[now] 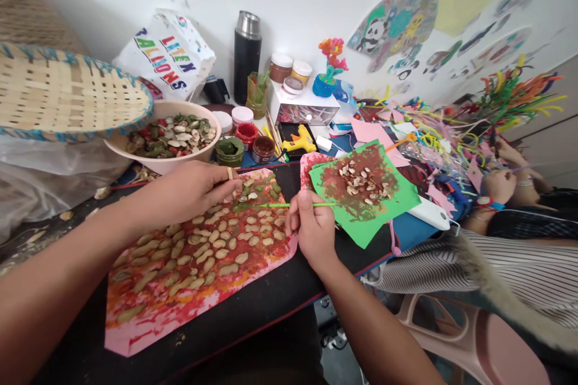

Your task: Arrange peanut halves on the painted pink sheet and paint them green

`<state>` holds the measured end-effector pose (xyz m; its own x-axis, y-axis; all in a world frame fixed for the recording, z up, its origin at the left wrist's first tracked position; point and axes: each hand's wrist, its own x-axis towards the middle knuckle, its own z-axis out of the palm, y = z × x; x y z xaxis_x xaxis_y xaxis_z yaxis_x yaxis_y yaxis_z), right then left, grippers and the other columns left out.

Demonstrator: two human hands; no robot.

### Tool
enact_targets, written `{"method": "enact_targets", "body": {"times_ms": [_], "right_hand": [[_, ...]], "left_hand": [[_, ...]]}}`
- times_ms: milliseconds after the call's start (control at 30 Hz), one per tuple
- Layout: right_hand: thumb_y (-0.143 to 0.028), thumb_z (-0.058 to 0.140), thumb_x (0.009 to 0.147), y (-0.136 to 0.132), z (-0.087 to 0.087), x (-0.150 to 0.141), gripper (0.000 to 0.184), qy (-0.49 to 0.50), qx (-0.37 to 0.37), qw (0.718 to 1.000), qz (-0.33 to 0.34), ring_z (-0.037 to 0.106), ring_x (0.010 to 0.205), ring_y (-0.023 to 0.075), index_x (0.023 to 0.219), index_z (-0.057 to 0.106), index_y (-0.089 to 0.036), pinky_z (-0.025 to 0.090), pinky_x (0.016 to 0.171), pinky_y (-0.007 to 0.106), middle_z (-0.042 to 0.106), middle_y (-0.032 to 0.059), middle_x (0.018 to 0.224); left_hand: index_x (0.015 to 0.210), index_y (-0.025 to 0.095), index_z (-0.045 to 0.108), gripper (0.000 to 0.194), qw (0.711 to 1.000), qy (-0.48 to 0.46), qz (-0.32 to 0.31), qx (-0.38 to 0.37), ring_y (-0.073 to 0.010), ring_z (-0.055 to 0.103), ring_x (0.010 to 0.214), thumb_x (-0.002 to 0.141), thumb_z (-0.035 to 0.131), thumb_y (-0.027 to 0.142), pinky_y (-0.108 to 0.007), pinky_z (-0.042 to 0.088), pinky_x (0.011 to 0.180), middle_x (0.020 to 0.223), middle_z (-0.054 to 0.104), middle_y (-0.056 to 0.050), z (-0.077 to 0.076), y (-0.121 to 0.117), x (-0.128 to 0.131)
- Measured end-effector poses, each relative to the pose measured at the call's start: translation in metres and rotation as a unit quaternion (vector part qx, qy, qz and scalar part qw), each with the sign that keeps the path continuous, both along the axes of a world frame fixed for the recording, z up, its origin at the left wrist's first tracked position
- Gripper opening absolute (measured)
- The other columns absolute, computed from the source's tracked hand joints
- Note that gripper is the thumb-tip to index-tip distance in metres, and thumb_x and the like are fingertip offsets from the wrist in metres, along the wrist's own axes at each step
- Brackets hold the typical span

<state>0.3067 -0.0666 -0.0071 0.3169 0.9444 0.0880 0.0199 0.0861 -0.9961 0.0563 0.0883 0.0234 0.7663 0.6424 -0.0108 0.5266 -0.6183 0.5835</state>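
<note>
In my right hand [312, 228] is a thin green paintbrush [273, 205], held closed between thumb and fingers. Its green-coated tip points left, over the pink sheet [135, 337], which is daubed with red and orange paint. Rows of peanut shells [220, 244] cover that sheet; several near its top edge are painted green [248, 186]. My left hand [194, 189] rests over the sheet's upper left, fingers pinched together. A pale band shows at its fingertips, and whatever they hold is hidden. Beside my right hand lies a green sheet [361, 231] with brown paint and pale shells.
Open jars of green [229, 151], red [246, 135] and brown paint [263, 149] stand behind the pink sheet. A bowl of shells [160, 162] sits left, under a woven basket [67, 96]. A yellow glue gun [300, 139] lies behind. Another person's hands [499, 186] are at right.
</note>
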Motion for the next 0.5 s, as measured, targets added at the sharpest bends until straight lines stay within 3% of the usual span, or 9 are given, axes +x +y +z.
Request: {"method": "enact_targets", "body": {"times_ms": [267,500], "right_hand": [[-0.1,0.071,0.106,0.0008,-0.0019,0.0039,0.08,-0.005,-0.011,1.0,-0.021,0.057,0.04,0.0139,0.074,0.061,-0.027,0.046,0.044,0.025,0.05,-0.0074,0.051],[-0.099,0.068,0.108,0.0029,-0.0035,-0.0054,0.08,-0.006,-0.001,1.0,0.01,0.057,0.042,0.0142,0.074,0.06,-0.028,0.047,0.045,0.025,0.052,-0.0067,0.051]], "left_hand": [[0.084,0.027,0.076,0.062,1.0,-0.011,0.0,0.005,-0.0243,0.068,0.069,0.114,0.047,0.073,-0.035,0.049,0.07,0.078,0.081,-0.007,0.0001,-0.0001,0.0008],[0.087,0.028,0.077,0.062,1.0,-0.01,-0.005,-0.013,-0.0259,0.072,0.073,0.116,0.046,0.074,-0.036,0.052,0.073,0.083,0.084,-0.007,-0.0021,0.0015,-0.0012]]}}
